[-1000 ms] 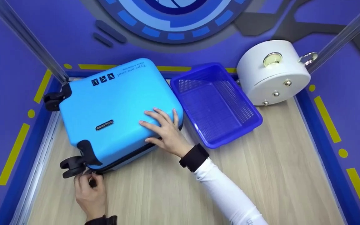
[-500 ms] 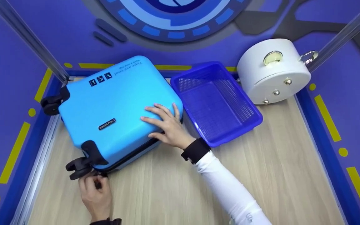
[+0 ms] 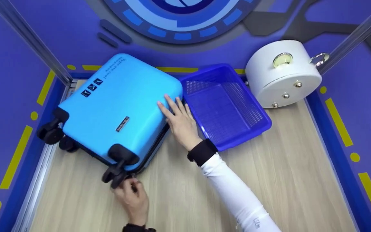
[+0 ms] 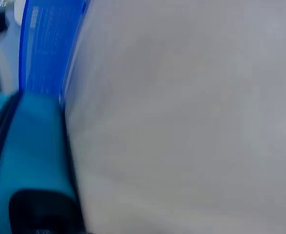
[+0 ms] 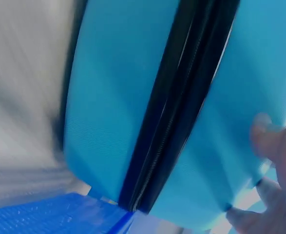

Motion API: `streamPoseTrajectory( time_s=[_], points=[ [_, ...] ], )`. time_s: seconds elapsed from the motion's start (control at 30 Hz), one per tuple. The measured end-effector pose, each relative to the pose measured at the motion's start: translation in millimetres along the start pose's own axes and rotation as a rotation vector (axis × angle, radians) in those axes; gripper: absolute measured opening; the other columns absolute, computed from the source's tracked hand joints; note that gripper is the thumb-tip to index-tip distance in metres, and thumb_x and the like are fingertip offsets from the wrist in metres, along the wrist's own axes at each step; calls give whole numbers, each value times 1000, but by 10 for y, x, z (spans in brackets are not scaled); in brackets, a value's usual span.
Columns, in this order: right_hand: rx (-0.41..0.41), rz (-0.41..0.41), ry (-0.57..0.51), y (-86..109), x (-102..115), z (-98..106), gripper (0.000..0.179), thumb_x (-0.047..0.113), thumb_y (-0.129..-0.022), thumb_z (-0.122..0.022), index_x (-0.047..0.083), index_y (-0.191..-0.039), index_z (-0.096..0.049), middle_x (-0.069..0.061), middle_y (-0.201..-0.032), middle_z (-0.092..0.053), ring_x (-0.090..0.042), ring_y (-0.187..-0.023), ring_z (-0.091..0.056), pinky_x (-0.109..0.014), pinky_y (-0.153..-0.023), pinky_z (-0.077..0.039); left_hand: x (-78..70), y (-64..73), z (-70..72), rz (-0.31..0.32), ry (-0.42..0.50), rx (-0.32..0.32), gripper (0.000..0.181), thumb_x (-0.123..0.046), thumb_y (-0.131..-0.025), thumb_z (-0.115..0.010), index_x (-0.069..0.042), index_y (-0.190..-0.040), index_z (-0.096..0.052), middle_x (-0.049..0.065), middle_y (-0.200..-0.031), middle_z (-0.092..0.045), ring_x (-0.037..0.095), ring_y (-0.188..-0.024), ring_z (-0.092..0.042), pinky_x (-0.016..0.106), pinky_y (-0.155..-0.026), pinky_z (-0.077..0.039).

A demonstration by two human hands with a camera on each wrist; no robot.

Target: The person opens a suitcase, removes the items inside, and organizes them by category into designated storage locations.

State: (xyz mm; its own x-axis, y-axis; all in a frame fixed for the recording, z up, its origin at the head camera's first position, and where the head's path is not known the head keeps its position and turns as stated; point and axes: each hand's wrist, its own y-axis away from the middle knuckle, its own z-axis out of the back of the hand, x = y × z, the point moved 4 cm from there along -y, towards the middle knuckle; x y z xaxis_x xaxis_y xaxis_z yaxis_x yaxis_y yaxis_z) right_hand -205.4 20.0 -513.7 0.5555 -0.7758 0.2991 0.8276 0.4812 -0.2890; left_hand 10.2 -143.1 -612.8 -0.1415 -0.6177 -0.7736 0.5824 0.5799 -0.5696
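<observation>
A light blue hard-shell suitcase lies flat on the wooden floor, its black wheels facing left and toward me. My left hand grips its near corner low down by the front wheel, fingers curled around a dark part mostly hidden there. On the right edge of the shell rests my right hand, fingers straight and spread. In the right wrist view, fingertips of the right hand press on the blue shell beside the black zip. The left wrist view shows the suitcase but not the hand.
A blue plastic basket stands against the suitcase's right side. Farther right, a white round case with metal studs and a ring leans in the back corner. Purple walls enclose the wooden floor at the back and sides.
The suitcase has turned counterclockwise, its near wheel corner swinging right along with my left hand. My right hand has slid slightly up and right toward the shell's edge. The basket has barely shifted.
</observation>
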Motion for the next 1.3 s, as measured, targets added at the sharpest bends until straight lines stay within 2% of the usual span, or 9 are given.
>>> streamPoseTrajectory(
  time_s=[0.13, 0.23, 0.4, 0.47, 0.57, 0.7, 0.83, 0.97, 1.3],
  points=[
    [45, -84, -192, -104, -83, 10, 68, 4, -104, -49, 26, -165, -29, 1, -174, -14, -35, -156, -24, -44, -92, -57, -147, 144, -207, -16, -15, 89, 6, 3, -80, -64, 1, -82, -59, 27, -94, -53, 46, -100, -48, 41, -90, -36],
    [42, -127, -343, -135, -127, 16, 71, 2, -101, -46, 24, -166, -27, 5, -175, -10, -32, -139, -51, -33, -58, -49, -233, 233, -331, -24, -24, 178, 8, 4, -84, -67, -1, -84, -60, 23, -93, -57, 46, -104, -48, 46, -89, -37],
    [-14, -77, -426, -18, -68, 36, 66, 2, -99, -44, 16, -163, -33, -4, -175, -14, -28, -115, -62, -27, -53, -42, -305, 327, -449, -37, -20, 289, 9, 3, -90, -71, -3, -91, -64, 17, -99, -61, 43, -112, -47, 48, -94, -35],
    [-54, -38, -455, 76, 6, 56, 63, 1, -98, -46, 12, -160, -40, -8, -173, -19, -28, -129, -57, -27, -55, -45, -297, 338, -458, -53, -19, 308, 9, 2, -90, -73, -2, -95, -67, 22, -107, -59, 44, -115, -46, 50, -95, -35],
    [-111, 0, -522, 227, 146, 86, 54, 7, -99, -53, 8, -153, -51, -13, -171, -25, -29, -145, -45, -32, -86, -56, -248, 317, -426, -92, -37, 311, 14, 0, -88, -77, -2, -101, -71, 28, -121, -55, 46, -118, -47, 52, -94, -39],
    [-140, 33, -571, 390, 350, 78, 52, 29, -101, -64, 9, -149, -57, -18, -170, -22, -38, -154, -27, -54, -121, -30, -153, 244, -332, -132, -54, 305, 17, -5, -89, -78, -5, -106, -74, 27, -126, -56, 46, -119, -48, 55, -92, -43],
    [-141, 136, -484, 491, 549, 37, 66, 46, -93, -75, 15, -149, -58, -23, -170, -20, -59, -152, -8, -72, -115, -25, -80, 153, -245, -151, -42, 294, 23, -12, -92, -75, -4, -114, -75, 31, -120, -53, 45, -111, -50, 56, -86, -43],
    [-149, 255, -376, 533, 677, 10, 78, 55, -84, -81, 18, -149, -59, -20, -167, -30, -68, -147, -2, -73, -110, -33, -69, 103, -203, -176, -54, 297, 32, -12, -89, -75, -5, -120, -74, 32, -114, -50, 45, -102, -50, 54, -81, -42],
    [-151, 246, -374, 531, 657, -54, 53, 42, -95, -74, 21, -143, -65, -9, -164, -40, -63, -151, -3, -65, -110, -39, -1, 67, -146, -172, -64, 350, 29, -9, -82, -77, 2, -109, -74, 32, -112, -52, 41, -99, -53, 51, -83, -43]
  ],
)
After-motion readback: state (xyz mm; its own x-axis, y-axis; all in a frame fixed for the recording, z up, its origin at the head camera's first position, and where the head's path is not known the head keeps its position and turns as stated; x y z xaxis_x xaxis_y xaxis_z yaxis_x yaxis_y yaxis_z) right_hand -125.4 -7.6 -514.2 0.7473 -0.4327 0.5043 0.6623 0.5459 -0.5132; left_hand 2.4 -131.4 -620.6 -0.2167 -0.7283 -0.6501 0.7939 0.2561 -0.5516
